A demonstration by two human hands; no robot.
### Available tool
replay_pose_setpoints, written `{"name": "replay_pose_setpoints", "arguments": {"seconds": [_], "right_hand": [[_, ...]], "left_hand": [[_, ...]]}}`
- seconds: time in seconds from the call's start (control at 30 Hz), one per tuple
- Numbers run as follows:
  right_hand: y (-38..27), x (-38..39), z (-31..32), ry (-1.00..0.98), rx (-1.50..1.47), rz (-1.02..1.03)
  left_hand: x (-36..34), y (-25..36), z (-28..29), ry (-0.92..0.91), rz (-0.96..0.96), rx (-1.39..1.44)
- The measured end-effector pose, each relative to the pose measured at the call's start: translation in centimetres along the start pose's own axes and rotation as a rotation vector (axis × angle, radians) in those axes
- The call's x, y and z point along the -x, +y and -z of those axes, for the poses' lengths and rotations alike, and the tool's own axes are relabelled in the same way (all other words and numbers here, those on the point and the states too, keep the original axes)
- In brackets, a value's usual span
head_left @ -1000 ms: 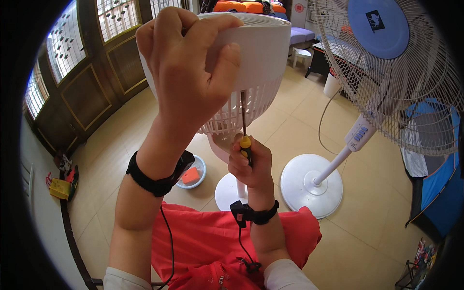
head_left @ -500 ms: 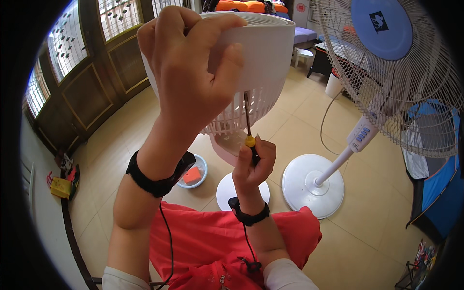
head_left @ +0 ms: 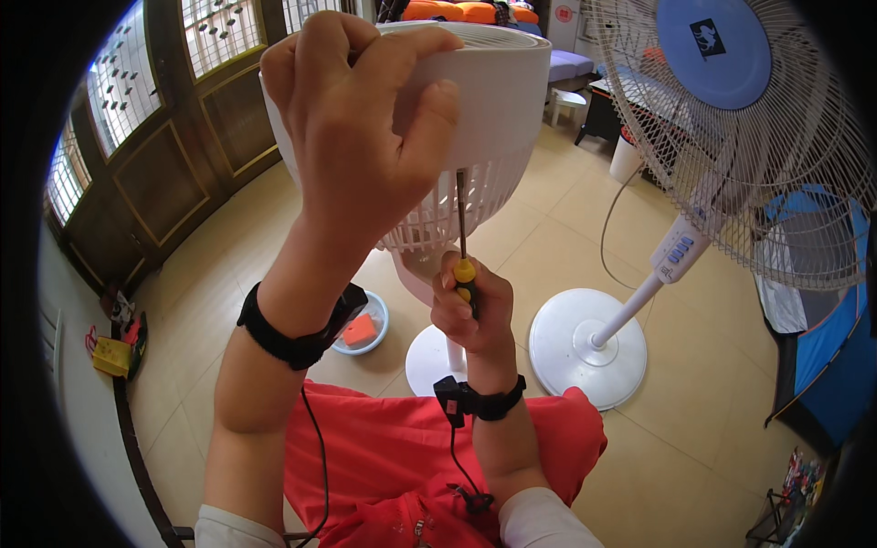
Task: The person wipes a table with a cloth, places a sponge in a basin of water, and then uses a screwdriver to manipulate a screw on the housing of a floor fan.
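A white fan head [head_left: 493,100] with a slotted lower cage fills the upper middle of the head view, on a stand with a round white base [head_left: 429,370]. My left hand [head_left: 361,137] grips the housing's top rim, fingers curled over it, hiding part of its front. Below, my right hand [head_left: 480,310] is closed round the yellow-and-black handle of a screwdriver [head_left: 463,228]; the metal shaft points up into the cage slots, and whether its tip engages anything I cannot tell.
At right stand another fan [head_left: 713,46] with round base [head_left: 566,338] and cord, and a blue tent [head_left: 808,365]. Behind the white fan sits a basin [head_left: 370,342] holding an orange sponge [head_left: 359,331]. Wooden doors [head_left: 174,183] line the left; a stool [head_left: 568,102] stands at the back.
My right hand and screwdriver shifted slightly right and turned half a second ago, and are now back near their position of one second ago. My left hand keeps its grip.
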State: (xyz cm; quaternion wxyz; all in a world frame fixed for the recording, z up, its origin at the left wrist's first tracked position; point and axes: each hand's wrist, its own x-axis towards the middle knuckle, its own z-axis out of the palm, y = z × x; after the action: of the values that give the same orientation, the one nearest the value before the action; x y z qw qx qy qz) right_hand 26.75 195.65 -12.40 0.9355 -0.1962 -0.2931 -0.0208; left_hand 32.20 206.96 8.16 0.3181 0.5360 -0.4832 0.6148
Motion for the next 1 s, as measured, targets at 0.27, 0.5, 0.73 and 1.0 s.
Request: {"name": "replay_pose_setpoints", "arguments": {"seconds": [0.27, 0.5, 0.73, 1.0], "right_hand": [[0.9, -0.6, -1.0, 0.130, 0.344, 0.314], [2.5, -1.5, -1.9, 0.429, 0.901, 0.846], [1.6, -0.5, -2.5, 0.423, 0.870, 0.607], [0.5, 0.1, -3.2, 0.432, 0.743, 0.342]], "left_hand": [[0.1, -0.4, 0.0, -0.016, -0.002, -0.026], [0.1, -0.1, 0.0, -0.049, 0.041, -0.024], [0.3, -0.6, -0.1, -0.021, 0.022, -0.031], [0.3, -0.8, 0.7, 0.035, 0.000, 0.051]]}}
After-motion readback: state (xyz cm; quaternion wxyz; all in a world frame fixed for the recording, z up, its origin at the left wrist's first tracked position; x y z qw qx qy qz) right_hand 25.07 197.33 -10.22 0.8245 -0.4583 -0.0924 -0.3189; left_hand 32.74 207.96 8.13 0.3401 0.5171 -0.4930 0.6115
